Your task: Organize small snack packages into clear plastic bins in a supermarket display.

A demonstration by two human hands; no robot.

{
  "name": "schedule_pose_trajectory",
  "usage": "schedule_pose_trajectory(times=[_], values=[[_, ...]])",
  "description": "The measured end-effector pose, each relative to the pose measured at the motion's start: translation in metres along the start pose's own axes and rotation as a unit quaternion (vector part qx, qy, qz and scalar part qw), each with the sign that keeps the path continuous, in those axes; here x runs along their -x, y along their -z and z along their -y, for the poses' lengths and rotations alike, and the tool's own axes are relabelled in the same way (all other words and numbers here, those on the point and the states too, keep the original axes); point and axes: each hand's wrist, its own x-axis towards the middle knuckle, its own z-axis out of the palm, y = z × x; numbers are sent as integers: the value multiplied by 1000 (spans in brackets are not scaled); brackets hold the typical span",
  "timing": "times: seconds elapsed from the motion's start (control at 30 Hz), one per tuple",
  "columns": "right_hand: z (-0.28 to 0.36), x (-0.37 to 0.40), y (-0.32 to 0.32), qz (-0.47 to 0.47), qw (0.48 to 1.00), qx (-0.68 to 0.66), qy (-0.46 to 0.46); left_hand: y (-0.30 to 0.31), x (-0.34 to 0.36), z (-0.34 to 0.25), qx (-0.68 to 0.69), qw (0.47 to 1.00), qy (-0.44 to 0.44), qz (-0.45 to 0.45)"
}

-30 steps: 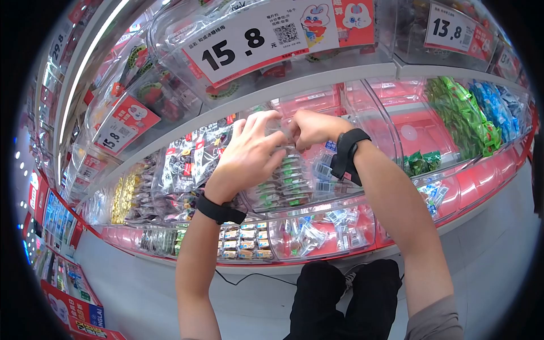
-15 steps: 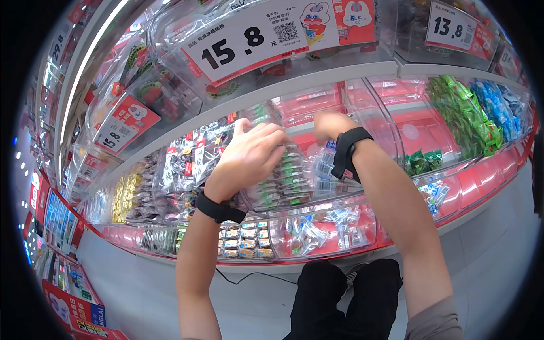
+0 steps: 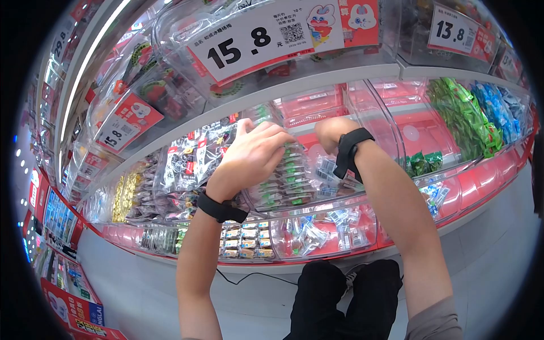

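My left hand (image 3: 255,152) rests over a row of clear packets with green marks (image 3: 288,184). Its fingers are apart, slightly bent across the top of the row, with the thumb raised away from them. Close by on its left lie dark snack packs with red and white labels (image 3: 190,156). My right hand (image 3: 334,135) is curled above the same bin, just right of the row. Its fingertips are turned away from me, so what they hold, if anything, is hidden. Below it sit loose white-and-blue packets (image 3: 328,173). Both wrists wear black straps.
A clear divider (image 3: 385,122) stands right of my right hand. A shelf edge (image 3: 294,85) with a 15.8 price card (image 3: 266,42) overhangs the bins. Green bags (image 3: 462,113) and blue bags (image 3: 501,110) fill the far right. Below runs a lower tier with small packs (image 3: 246,241).
My right hand has turned slightly and moved a little right. My left hand stays over the row, its fingers shifted slightly rightward.
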Motion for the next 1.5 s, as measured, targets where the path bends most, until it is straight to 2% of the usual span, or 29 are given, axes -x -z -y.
schedule_pose_trajectory(times=[0.1,0.33,0.43,0.53,0.63,0.73,0.83,1.0,1.13,1.23,1.33,1.5], values=[[0,3,0,-34,999,-20,0,0,0,-1,16,999,-5,-34],[-2,-3,2,-117,992,-35,-9,-1,1,0,25,999,-1,-48],[-8,-18,-3,-293,949,-119,-1,-1,1,0,24,999,-2,-44],[-12,-25,-2,-313,926,-208,12,-2,1,1,20,999,-1,-43],[-9,-31,-1,-338,874,-350,12,-2,0,1,17,999,-5,-47],[-9,-46,-3,-441,816,-367,66,-2,2,1,19,999,-4,-49],[-8,-49,-2,-390,799,-448,92,-2,1,1,17,999,-1,-47],[-6,-55,-5,-389,804,-435,116,-3,1,2,21,999,2,-44],[-5,-46,-3,-466,799,-378,26,-3,1,2,15,999,2,-40],[0,-21,8,-442,827,-346,-34,-2,1,0,17,999,5,-37],[-6,-35,-4,-341,886,-310,47,-2,0,1,15,999,2,-38],[-8,-39,-14,-96,976,-188,56,-3,1,2,21,999,3,-38]])
